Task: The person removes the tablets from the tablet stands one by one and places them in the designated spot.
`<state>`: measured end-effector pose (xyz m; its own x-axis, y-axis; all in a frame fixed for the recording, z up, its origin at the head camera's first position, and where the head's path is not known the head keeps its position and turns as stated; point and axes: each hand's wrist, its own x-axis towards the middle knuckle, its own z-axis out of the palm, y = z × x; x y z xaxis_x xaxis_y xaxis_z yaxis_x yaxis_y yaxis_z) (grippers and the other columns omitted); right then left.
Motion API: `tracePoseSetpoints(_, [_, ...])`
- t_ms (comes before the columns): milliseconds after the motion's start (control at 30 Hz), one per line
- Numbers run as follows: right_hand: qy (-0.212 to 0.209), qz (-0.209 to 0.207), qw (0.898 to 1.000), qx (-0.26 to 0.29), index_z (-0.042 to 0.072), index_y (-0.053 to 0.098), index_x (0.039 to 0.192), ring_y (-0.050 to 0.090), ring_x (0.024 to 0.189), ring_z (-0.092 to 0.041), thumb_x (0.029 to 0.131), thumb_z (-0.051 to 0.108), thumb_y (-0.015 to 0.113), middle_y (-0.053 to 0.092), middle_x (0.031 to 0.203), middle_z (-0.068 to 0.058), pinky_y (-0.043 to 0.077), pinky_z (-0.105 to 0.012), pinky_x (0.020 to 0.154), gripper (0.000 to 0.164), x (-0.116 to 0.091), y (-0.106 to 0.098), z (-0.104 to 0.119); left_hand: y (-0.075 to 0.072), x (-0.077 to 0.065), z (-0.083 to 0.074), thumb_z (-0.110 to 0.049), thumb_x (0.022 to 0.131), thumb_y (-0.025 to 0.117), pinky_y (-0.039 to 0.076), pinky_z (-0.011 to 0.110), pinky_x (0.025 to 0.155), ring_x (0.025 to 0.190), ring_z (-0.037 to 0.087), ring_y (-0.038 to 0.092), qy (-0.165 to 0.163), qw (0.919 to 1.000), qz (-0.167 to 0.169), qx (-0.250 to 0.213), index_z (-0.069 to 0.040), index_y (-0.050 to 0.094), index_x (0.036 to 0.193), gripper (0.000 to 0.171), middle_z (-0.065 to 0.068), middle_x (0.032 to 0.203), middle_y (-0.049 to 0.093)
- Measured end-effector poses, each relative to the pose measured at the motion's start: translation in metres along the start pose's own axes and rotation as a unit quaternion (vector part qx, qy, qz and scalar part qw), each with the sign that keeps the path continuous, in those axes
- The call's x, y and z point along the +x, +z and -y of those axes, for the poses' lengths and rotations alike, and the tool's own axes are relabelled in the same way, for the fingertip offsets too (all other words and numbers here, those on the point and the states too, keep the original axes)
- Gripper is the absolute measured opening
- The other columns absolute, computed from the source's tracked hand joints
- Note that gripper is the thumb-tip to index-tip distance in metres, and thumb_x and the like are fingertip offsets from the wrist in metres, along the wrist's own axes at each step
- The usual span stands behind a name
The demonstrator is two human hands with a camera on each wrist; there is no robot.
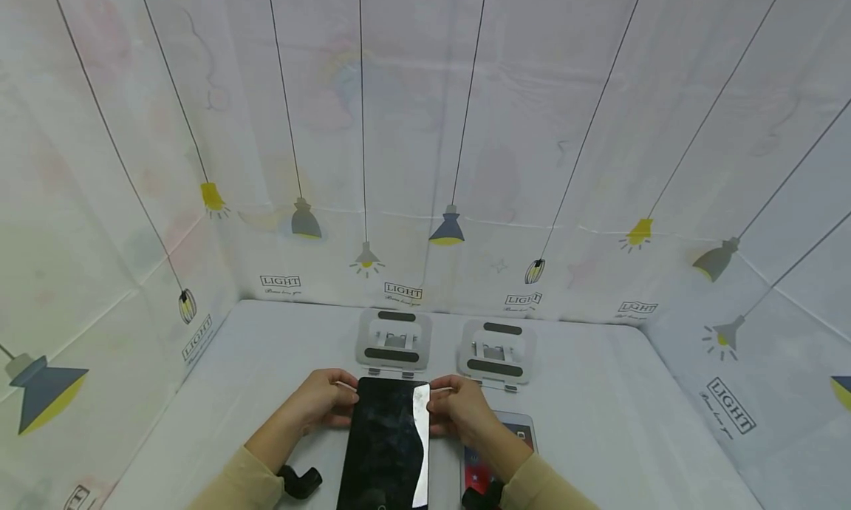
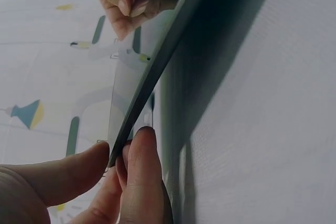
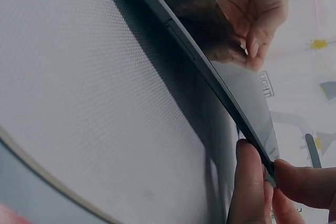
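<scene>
A black tablet (image 1: 384, 440) with a dark, glossy screen is held between both hands. At its far left corner my left hand (image 1: 323, 399) pinches the edge, thumb on the screen side and fingers underneath. My right hand (image 1: 460, 405) pinches the far right corner in the same way. Seen from the left wrist, the tablet's thin edge (image 2: 152, 72) slants above the white surface, a dark shadow under it. Side buttons show along the tablet's edge (image 3: 210, 80) in the right wrist view. A white folding stand (image 1: 367, 338) lies just beyond the tablet's far edge.
A second white stand (image 1: 463, 347) lies to the right of the first, both with dark pads. Beneath my right forearm is another tablet (image 1: 525, 425) with a white frame and a colourful screen. Lamp-printed white cloth (image 1: 412, 126) walls in the white table (image 1: 598, 392).
</scene>
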<state>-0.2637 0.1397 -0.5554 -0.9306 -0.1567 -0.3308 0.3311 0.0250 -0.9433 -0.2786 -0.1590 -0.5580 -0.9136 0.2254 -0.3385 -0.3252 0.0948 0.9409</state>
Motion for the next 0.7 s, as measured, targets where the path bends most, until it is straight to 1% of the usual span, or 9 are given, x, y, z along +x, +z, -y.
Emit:
tracePoseSetpoints(167, [0.008, 0.004, 1.000, -0.004, -0.002, 0.061, 0.133, 0.073, 0.076, -0.016, 0.091, -0.009, 0.073, 0.068, 0.103, -0.008, 0.067, -0.035, 0.060, 0.044, -0.002, -0.001, 0.002, -0.002, -0.001, -0.002, 0.000, 0.092, 0.072, 0.069, 0.038, 0.068, 0.077, 0.020, 0.073, -0.009, 0.9999, 0.006, 0.012, 0.004, 0.068, 0.117, 0.025, 0.010, 0.092, 0.076])
tracePoseSetpoints(333, [0.019, 0.013, 0.999, -0.023, -0.005, 0.059, 0.135, 0.073, 0.075, -0.017, 0.093, -0.006, 0.069, 0.074, 0.104, -0.011, 0.068, -0.037, 0.064, 0.043, -0.007, -0.003, 0.008, -0.003, -0.002, -0.003, 0.000, 0.093, 0.071, 0.068, 0.035, 0.069, 0.077, 0.020, 0.073, -0.018, 0.9996, 0.010, 0.019, 0.006, 0.069, 0.119, 0.027, 0.011, 0.094, 0.075])
tracePoseSetpoints(467, [0.031, 0.025, 0.999, -0.034, -0.008, 0.058, 0.138, 0.074, 0.072, -0.017, 0.095, -0.005, 0.067, 0.078, 0.100, -0.013, 0.070, -0.038, 0.069, 0.044, -0.011, -0.004, 0.011, -0.004, -0.003, -0.003, 0.000, 0.095, 0.070, 0.068, 0.034, 0.069, 0.076, 0.019, 0.072, -0.026, 0.9993, 0.010, 0.026, 0.007, 0.070, 0.121, 0.027, 0.013, 0.097, 0.076])
tracePoseSetpoints(567, [0.033, 0.033, 0.998, -0.039, -0.009, 0.058, 0.139, 0.074, 0.073, -0.017, 0.096, -0.005, 0.063, 0.078, 0.102, -0.015, 0.070, -0.039, 0.070, 0.043, -0.013, -0.006, 0.011, -0.005, -0.004, -0.003, -0.002, 0.096, 0.070, 0.068, 0.034, 0.069, 0.075, 0.019, 0.073, -0.029, 0.9991, 0.012, 0.029, 0.008, 0.070, 0.123, 0.029, 0.014, 0.099, 0.078])
tracePoseSetpoints(700, [0.041, 0.041, 0.997, -0.045, -0.010, 0.058, 0.139, 0.078, 0.077, -0.019, 0.097, -0.004, 0.061, 0.079, 0.110, -0.019, 0.070, -0.040, 0.071, 0.042, -0.014, -0.009, 0.011, -0.008, -0.003, -0.001, -0.004, 0.097, 0.070, 0.068, 0.035, 0.068, 0.075, 0.019, 0.076, -0.034, 0.9986, 0.021, 0.033, 0.008, 0.070, 0.126, 0.031, 0.014, 0.099, 0.078])
